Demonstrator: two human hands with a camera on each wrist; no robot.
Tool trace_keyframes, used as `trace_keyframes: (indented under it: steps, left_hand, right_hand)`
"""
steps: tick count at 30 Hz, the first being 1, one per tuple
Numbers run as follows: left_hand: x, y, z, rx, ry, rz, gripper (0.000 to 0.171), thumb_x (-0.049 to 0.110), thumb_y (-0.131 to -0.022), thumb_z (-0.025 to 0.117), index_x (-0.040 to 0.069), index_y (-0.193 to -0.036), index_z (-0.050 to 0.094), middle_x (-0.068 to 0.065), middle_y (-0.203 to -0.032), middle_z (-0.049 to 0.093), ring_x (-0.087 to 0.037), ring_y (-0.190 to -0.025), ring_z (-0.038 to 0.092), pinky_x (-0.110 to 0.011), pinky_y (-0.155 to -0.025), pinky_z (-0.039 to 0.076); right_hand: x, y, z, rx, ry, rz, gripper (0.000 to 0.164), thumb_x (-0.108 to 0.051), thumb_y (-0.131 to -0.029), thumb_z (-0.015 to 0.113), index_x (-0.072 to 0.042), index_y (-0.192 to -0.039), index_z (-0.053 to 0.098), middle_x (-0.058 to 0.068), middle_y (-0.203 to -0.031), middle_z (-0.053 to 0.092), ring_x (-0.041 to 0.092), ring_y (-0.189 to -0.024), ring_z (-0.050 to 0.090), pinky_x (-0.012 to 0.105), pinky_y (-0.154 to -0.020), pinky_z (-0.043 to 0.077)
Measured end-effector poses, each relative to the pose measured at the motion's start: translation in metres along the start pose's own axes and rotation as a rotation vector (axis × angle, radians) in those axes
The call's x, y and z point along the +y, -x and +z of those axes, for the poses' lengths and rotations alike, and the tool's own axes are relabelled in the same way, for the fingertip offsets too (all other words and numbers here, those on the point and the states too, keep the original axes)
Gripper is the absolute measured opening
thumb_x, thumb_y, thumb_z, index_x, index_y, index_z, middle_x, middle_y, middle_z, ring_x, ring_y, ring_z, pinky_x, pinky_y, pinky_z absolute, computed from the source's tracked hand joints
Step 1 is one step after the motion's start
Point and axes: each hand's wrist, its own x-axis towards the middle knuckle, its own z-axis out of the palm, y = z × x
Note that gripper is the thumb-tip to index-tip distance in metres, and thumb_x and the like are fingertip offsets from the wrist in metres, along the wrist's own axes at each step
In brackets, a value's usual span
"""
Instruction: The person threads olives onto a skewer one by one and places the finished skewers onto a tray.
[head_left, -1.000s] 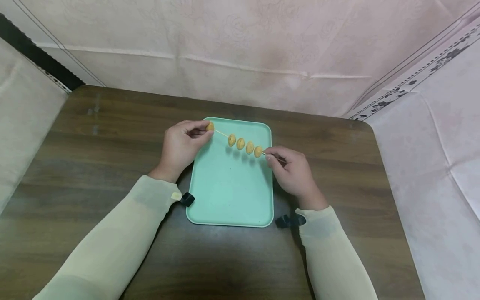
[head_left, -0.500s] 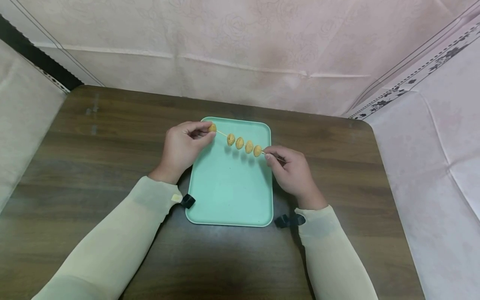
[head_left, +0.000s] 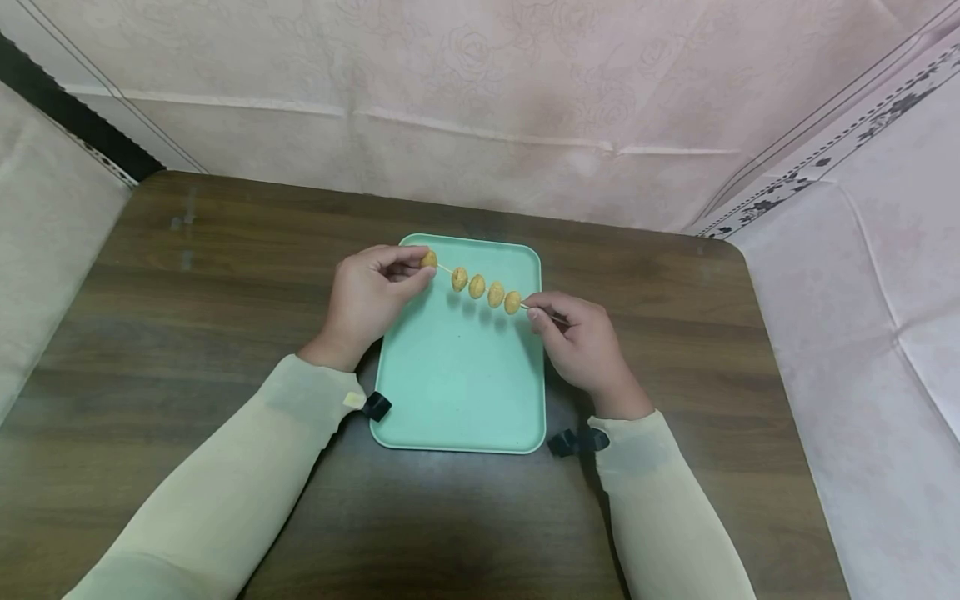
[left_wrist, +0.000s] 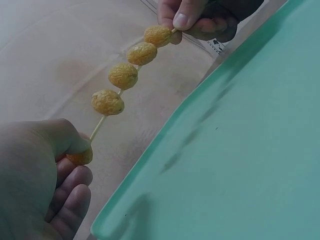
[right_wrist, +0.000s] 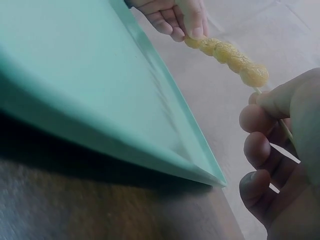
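A thin wooden skewer [left_wrist: 97, 128] slants above the green tray, with several wrinkled yellow-brown balls [head_left: 477, 287] threaded along it. Toward its left end, my left hand [head_left: 372, 287] pinches another ball of the same kind [left_wrist: 81, 156] between thumb and fingers. A short bare stretch of skewer separates that ball from the others. My right hand [head_left: 581, 342] pinches the skewer's right end, just beyond the last ball [right_wrist: 254, 74]. Inside the right palm, the rest of the stick is partly hidden by the fingers.
The green rectangular tray [head_left: 461, 392] lies on a dark wooden table [head_left: 675, 333] beneath both hands. Pale cloth [head_left: 480, 100] hangs behind the table and at its sides. Black wrist cameras [head_left: 377, 406] are strapped at the cuffs.
My left hand and its pinched ball have moved slightly right along the skewer, narrowing the bare gap to the other balls. The right hand has barely shifted.
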Motion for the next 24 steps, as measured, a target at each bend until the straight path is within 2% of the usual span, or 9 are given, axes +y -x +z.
trace_keyframes:
  steps: [24]
  left_hand:
    - [0.0032, 0.0041, 0.004, -0.058, 0.002, 0.016, 0.029, 0.027, -0.098, 0.093, 0.02, -0.125, 0.087, -0.002, -0.111, 0.082, -0.011, -0.096, 0.078, -0.018, -0.083, 0.064]
  right_hand:
    - [-0.0005, 0.0003, 0.0039, -0.007, -0.019, -0.02, 0.017, -0.017, -0.112, 0.073, -0.007, -0.121, 0.084, 0.002, -0.092, 0.075, 0.02, -0.081, 0.064, 0.025, -0.069, 0.055]
